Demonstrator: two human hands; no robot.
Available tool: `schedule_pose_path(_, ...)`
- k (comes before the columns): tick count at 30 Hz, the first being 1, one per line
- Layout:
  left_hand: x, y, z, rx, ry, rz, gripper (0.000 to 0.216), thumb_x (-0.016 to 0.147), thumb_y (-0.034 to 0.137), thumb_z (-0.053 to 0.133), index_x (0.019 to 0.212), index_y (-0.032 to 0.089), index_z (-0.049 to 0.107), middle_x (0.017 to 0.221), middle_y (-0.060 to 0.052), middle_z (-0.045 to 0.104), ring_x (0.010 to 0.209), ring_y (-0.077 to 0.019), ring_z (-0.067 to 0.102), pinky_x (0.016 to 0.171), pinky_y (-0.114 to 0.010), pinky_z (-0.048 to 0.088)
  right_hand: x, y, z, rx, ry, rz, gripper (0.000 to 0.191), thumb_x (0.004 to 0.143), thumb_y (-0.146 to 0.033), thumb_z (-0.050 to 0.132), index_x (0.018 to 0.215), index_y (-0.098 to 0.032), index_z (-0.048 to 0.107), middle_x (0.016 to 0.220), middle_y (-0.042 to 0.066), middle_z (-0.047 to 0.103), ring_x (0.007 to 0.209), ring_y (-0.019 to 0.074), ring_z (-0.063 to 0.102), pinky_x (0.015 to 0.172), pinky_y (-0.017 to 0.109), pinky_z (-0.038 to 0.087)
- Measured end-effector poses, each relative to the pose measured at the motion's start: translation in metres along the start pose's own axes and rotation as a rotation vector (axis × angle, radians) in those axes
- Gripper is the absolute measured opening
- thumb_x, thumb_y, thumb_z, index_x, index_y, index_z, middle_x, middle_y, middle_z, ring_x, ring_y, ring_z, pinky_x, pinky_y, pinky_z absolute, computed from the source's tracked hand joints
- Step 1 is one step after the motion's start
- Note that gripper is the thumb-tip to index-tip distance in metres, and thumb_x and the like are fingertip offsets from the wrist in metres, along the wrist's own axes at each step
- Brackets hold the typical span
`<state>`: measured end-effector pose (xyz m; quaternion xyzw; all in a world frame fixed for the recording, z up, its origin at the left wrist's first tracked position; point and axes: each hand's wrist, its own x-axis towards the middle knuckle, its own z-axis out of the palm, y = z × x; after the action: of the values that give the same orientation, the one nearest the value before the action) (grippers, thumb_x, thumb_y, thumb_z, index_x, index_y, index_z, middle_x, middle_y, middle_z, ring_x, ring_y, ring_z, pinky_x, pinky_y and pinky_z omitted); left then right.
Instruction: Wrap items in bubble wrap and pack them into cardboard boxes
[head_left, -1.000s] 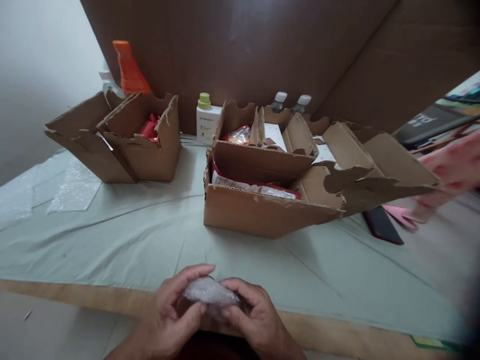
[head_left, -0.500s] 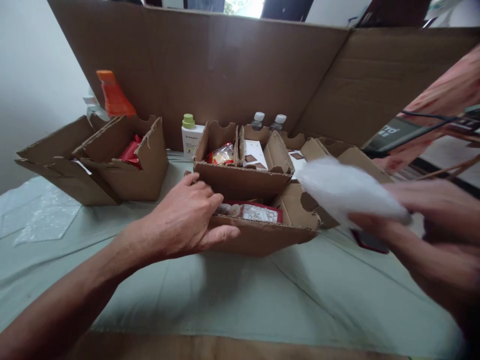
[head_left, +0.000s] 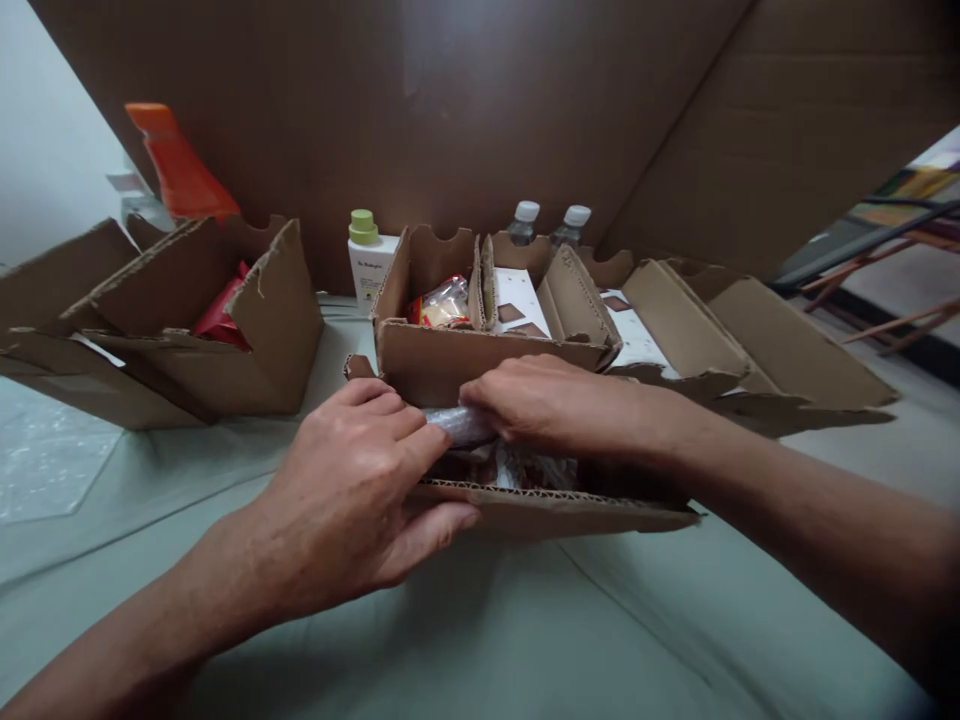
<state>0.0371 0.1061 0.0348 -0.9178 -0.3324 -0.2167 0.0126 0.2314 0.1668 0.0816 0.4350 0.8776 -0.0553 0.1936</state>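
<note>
Plastic bundle (head_left: 463, 426) is at the cardboard box's (head_left: 585, 518) open top, between the left hand (head_left: 360, 485), gripping the box's corner, and the right hand (head_left: 551, 408), pinching the bundle. Pushing too hard could bend the box.

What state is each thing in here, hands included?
Front box, open.
Wrapped bundle, at the front box's opening.
Right hand, closed on the wrapped bundle.
Left hand, over the front box's rim.
Rear boxes, open.
Left-side boxes, open.
White bottle, upright, green cap on.
Clear bottles, white caps on.
Orange bottle, partly hidden.
</note>
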Motion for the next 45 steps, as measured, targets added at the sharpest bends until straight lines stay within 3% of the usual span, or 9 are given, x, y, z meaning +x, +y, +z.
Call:
schedule_pose_path(4,-0.001,-0.001,0.002,-0.004,0.02,-0.011,0.029,0.095,0.044,0.058,0.094,0.017,0.071,0.074,-0.005,0.068,0.076,-0.0266,0.065,0.085,-0.046,0.047,0.003,0.005,0.001,0.037,-0.091,0.031,0.025,0.089,-0.01,0.056,0.098,-0.019,0.078,0.09,0.006,0.078,0.077,0.0189,0.069,0.061,0.028,0.04)
schedule_pose_path(10,-0.002,-0.001,0.0,-0.015,-0.002,-0.033,0.032,0.094,0.047,0.06,0.084,0.017,0.069,0.074,-0.006,0.069,0.073,-0.0246,0.063,0.082,-0.044,0.047,-0.017,-0.008,-0.002,-0.174,0.094,0.186,0.017,0.091,-0.017,0.062,0.089,-0.017,0.078,0.08,0.011,0.076,0.076,0.0276,0.071,0.065,0.034,0.045)
schedule_pose_path(17,0.002,-0.005,0.003,0.026,0.074,-0.007,0.035,0.093,0.05,0.062,0.097,0.017,0.071,0.082,-0.008,0.073,0.08,-0.0279,0.068,0.08,-0.046,0.052,-0.035,0.006,0.009,0.217,0.169,-0.126,0.038,0.107,-0.03,0.04,0.102,-0.018,0.075,0.097,0.008,0.078,0.089,0.0217,0.073,0.08,0.032,0.051)
schedule_pose_path(20,-0.008,-0.003,0.001,0.018,0.264,-0.013,0.042,0.09,0.048,0.069,0.119,0.018,0.068,0.118,-0.014,0.072,0.11,-0.033,0.067,0.098,-0.051,0.052,-0.062,0.013,0.017,0.34,0.454,-0.088,0.037,0.107,-0.034,0.04,0.108,-0.02,0.075,0.107,0.006,0.078,0.095,0.0209,0.072,0.084,0.033,0.052)
schedule_pose_path(26,-0.087,0.002,0.028,-0.337,0.562,-0.477,0.075,0.089,0.035,0.073,0.156,0.035,0.039,0.159,-0.007,0.048,0.144,-0.0342,0.048,0.12,-0.056,0.04,-0.149,0.012,0.101,0.537,1.163,0.484,0.022,0.098,-0.046,0.06,0.108,-0.033,0.075,0.12,-0.001,0.076,0.115,0.0216,0.069,0.108,0.04,0.049)
schedule_pose_path(30,-0.108,-0.006,0.068,-0.651,0.317,-0.784,0.096,0.081,0.061,0.076,0.16,0.029,0.032,0.165,-0.015,0.039,0.145,-0.0401,0.046,0.119,-0.064,0.037,-0.13,0.007,0.171,0.843,0.988,0.602,0.058,0.08,-0.064,0.071,0.125,-0.028,0.07,0.121,0.009,0.076,0.104,0.0307,0.073,0.093,0.049,0.058)
schedule_pose_path(35,-0.065,0.0,0.09,-0.928,0.291,-0.779,0.099,0.063,0.081,0.077,0.135,0.015,0.056,0.133,-0.02,0.067,0.127,-0.0414,0.061,0.108,-0.057,0.05,-0.064,-0.012,0.192,1.193,0.904,0.379,0.074,0.067,-0.069,0.078,0.12,-0.017,0.071,0.121,0.016,0.076,0.114,0.0353,0.071,0.098,0.047,0.058)
schedule_pose_path(38,-0.064,0.021,0.091,-0.963,0.296,-0.771,0.089,0.066,0.084,0.072,0.119,0.013,0.064,0.119,-0.019,0.072,0.116,-0.0395,0.068,0.1,-0.053,0.055,-0.072,-0.032,0.198,1.222,0.928,0.387,0.07,0.071,-0.069,0.076,0.118,-0.017,0.072,0.118,0.015,0.077,0.114,0.036,0.071,0.1,0.05,0.057)
schedule_pose_path(45,-0.195,0.046,0.05,-0.5,0.28,-0.672,0.033,0.087,0.058,0.068,0.073,0.028,0.073,0.054,0.0,0.063,0.054,-0.0247,0.065,0.053,-0.036,0.057,-0.118,-0.111,0.178,0.911,0.841,0.219,0.049,0.085,-0.056,0.07,0.123,-0.026,0.074,0.133,0.01,0.071,0.127,0.0386,0.064,0.106,0.053,0.055)
